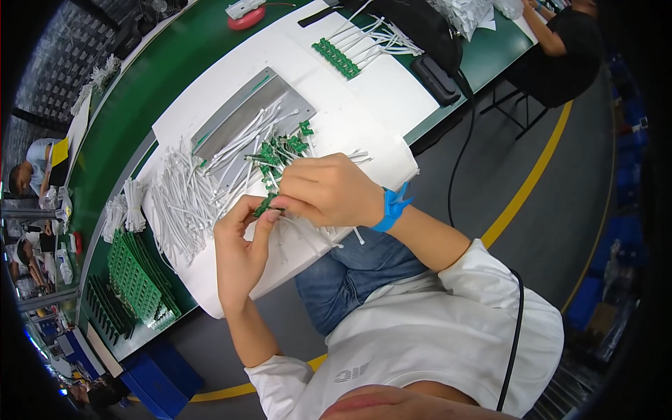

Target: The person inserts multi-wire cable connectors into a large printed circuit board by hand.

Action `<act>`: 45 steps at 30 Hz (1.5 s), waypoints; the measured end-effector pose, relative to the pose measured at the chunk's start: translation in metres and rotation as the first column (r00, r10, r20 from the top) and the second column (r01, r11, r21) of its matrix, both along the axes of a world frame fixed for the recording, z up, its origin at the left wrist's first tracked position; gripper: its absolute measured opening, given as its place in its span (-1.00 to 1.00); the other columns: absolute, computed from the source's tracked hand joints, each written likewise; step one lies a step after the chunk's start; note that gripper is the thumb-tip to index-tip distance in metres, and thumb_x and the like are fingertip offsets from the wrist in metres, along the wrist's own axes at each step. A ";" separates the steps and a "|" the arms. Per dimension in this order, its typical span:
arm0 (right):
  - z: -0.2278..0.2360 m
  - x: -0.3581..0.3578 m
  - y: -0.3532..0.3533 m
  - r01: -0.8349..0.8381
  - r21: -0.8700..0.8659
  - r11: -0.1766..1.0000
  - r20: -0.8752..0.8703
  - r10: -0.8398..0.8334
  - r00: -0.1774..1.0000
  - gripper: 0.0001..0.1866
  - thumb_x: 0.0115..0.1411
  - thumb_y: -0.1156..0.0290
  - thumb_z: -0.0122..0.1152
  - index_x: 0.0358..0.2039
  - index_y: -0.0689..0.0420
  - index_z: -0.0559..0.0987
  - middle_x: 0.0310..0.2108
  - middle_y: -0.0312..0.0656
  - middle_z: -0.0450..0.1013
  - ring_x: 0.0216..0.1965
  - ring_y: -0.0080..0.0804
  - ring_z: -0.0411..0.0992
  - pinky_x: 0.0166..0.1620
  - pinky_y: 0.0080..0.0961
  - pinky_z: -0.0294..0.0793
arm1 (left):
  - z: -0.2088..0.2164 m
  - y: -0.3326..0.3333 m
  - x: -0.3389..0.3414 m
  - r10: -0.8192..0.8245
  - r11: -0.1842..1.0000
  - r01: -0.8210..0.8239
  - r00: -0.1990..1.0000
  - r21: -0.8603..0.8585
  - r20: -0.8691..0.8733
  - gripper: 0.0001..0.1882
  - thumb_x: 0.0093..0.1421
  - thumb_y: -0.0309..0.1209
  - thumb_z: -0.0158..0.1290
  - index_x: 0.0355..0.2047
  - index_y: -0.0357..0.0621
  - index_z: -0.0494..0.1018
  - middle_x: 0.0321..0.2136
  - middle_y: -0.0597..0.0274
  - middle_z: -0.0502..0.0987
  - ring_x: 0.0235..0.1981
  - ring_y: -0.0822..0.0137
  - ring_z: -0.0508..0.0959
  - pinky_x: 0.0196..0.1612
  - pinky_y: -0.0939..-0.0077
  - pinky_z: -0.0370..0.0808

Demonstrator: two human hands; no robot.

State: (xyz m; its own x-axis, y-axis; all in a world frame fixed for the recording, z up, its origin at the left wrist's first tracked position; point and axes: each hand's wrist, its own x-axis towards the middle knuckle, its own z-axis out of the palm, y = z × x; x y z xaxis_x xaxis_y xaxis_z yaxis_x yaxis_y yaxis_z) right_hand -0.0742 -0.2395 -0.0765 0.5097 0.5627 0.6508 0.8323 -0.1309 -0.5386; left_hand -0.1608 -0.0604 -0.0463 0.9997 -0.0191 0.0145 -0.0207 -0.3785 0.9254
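Observation:
Between the fingertips of both hands is a small green circuit board [263, 206], mostly covered by the fingers. My left hand [240, 245] pinches it from the left with thumb and forefinger. From the right, my right hand [334, 190], with a blue strap [393, 208] at its wrist, closes its fingertips at the same board. White leads hang below the hands; which board they belong to I cannot tell. Just beyond lies a heap of small green boards with white leads [283, 150]. To the left spreads a large pile of loose white leads [183, 203].
A grey metal plate [245, 105] lies on the white sheet [189, 105]. Farther off is a green board strip with leads [336, 59], beside a black case [435, 80]. Green board panels [140, 276] stand at the left. Another person [570, 52] sits at far right.

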 end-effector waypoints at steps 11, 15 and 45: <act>0.010 -0.004 0.000 -0.247 0.140 0.959 -0.448 0.283 0.848 -0.79 0.30 0.43 0.11 -0.49 0.21 0.44 -0.62 -0.11 0.35 -0.60 -0.12 0.36 -0.49 -0.37 0.32 | -0.005 0.001 -0.003 -0.070 0.992 0.082 0.990 -0.097 0.126 -0.87 0.36 -0.50 -0.02 -0.31 -0.33 0.44 -0.56 0.24 0.53 -0.52 0.47 0.48 -0.39 0.62 0.42; 0.007 -0.012 0.004 -0.278 0.319 0.906 -0.614 0.421 0.668 -0.67 0.41 0.35 0.01 -0.51 0.21 0.40 -0.67 -0.25 0.29 -0.65 -0.42 0.27 -0.50 -0.49 0.26 | -0.011 -0.002 -0.008 -0.044 0.955 0.118 0.964 -0.272 0.263 -0.83 0.37 -0.46 -0.01 -0.33 -0.33 0.41 -0.49 0.15 0.52 -0.50 0.43 0.49 -0.40 0.60 0.41; 0.005 0.002 -0.003 -0.237 0.118 0.964 -0.354 0.264 0.897 -0.83 0.27 0.43 0.14 -0.46 0.21 0.49 -0.63 -0.11 0.35 -0.62 -0.10 0.36 -0.51 -0.29 0.32 | 0.006 0.004 0.003 -0.165 0.921 0.104 0.977 -0.376 -0.134 -0.86 0.31 -0.55 0.10 -0.21 -0.44 0.49 -0.43 0.08 0.63 -0.40 0.38 0.65 -0.25 0.59 0.55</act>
State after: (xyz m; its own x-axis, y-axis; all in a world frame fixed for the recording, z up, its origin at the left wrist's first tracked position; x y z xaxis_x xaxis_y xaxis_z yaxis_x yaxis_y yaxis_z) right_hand -0.0723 -0.2429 -0.0712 0.5665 0.6627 0.4898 0.5769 0.1055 -0.8100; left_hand -0.1576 -0.0560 -0.0404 0.9776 -0.1776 -0.1130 0.1116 -0.0180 0.9936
